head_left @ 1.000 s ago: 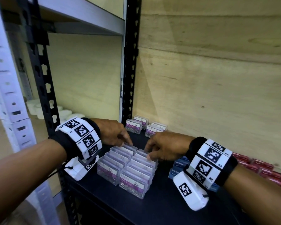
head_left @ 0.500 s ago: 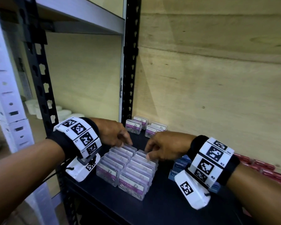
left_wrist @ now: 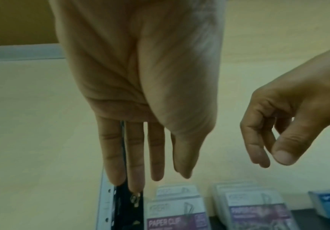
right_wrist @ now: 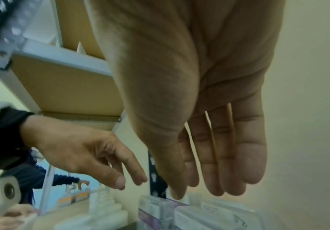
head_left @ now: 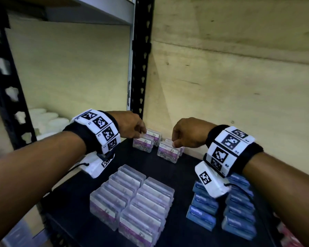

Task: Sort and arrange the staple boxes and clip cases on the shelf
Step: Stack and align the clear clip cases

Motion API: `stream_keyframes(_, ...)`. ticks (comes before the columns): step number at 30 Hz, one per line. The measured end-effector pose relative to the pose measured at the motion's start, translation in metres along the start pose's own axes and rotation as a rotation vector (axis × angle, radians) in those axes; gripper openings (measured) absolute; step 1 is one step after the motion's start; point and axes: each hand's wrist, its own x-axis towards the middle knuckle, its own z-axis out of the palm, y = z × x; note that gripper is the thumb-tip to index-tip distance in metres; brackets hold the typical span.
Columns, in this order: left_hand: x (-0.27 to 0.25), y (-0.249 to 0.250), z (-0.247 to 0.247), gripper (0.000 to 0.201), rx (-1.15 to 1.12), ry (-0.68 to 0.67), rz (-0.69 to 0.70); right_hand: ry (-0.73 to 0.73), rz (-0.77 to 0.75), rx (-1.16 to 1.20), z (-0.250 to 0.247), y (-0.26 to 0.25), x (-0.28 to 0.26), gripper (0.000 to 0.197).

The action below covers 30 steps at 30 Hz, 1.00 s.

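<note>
Left to right: our left hand hangs at 11 o'clock on the black shelf, fingers straight and slack, holding nothing, just above the left pair of paper clip cases; our right hand at 1 o'clock is likewise empty with loose fingers over the right pair of cases. At 6 o'clock sit two packed rows of clear clip cases. At 4 o'clock two rows of blue staple boxes lie partly under our right wrist.
</note>
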Motion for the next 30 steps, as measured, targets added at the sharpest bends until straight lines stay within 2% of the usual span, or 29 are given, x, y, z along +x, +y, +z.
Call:
stream_keyframes(9, 0.037, -0.018, 0.015, 0.032, 0.067, -0.004, 0.048, -0.063, 0.021, -0.162, 0.016, 0.007, 0.035, 0.037)
stream_keyframes(23, 0.051, -0.015, 0.018, 0.034, 0.037, -0.007, 0.062, -0.063, 0.004, -0.126, 0.02, 0.01, 0.04, 0.039)
stream_keyframes(30, 0.045, -0.012, 0.018, 0.035, 0.096, -0.036, 0.058, -0.077, 0.005, -0.149, 0.024, 0.011, 0.039, 0.039)
